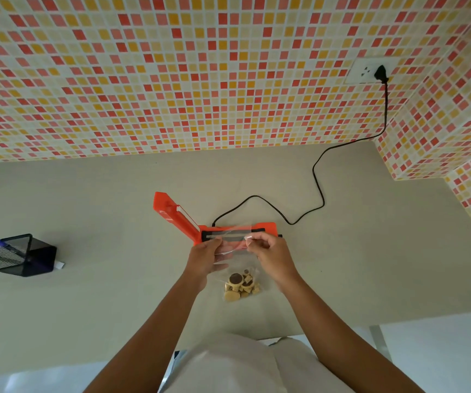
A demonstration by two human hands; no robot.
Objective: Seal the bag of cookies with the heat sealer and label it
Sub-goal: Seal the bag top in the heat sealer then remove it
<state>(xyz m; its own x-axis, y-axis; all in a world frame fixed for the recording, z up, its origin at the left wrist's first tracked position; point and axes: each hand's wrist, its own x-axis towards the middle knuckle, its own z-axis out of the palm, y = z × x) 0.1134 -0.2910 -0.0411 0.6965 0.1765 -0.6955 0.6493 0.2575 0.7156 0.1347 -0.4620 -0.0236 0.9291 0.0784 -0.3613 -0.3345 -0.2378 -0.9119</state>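
Holding one bag (230,258) — two hands: left hand (204,258), right hand (271,255) | one heat sealer (188,222) | one pen (7,246)

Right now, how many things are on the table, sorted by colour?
Orange: 1, the heat sealer
Black: 2, the mesh pen holder and the power cord
Blue: 1, the pen
Clear: 1, the bag of cookies, held by the left hand and right hand
Total: 5
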